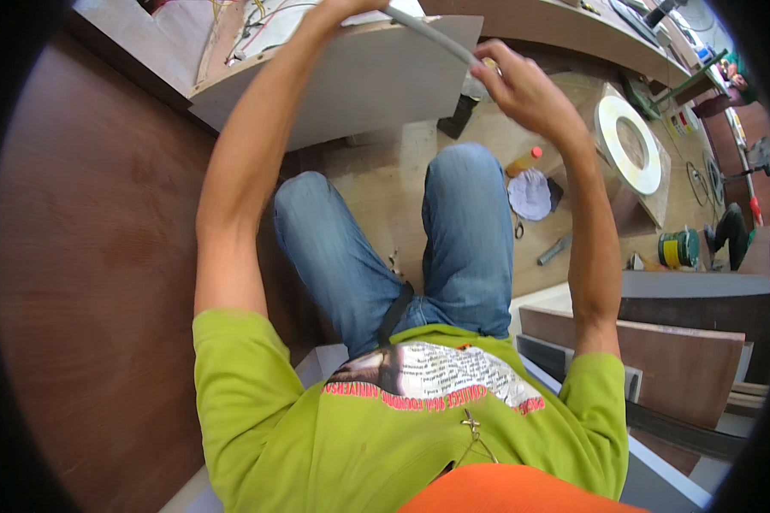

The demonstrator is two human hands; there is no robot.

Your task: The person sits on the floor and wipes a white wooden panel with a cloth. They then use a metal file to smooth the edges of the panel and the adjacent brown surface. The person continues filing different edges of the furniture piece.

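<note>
A broad reddish-brown wood-grain surface (103, 239) bounds the left side. Beside it, a pale grey flat-faced panel (359, 94) stands above the light-coloured floor (385, 171), before the worker's knees. On the floor to the right, a white ring-shaped roll (608, 128) lies on a square board (658, 211), inside its edges.

The right hand (526, 90) has thumb and fingers bent and appears to grasp one end of a narrow grey strip (432, 36), just outside the panel's right edge. The strip crosses that edge below the upper right corner and meets the left hand (351, 7), whose grip is cut off and cannot be determined. Step in hand, as judged: positioning the strip. The next move calls for two-handed alignment control.
</note>
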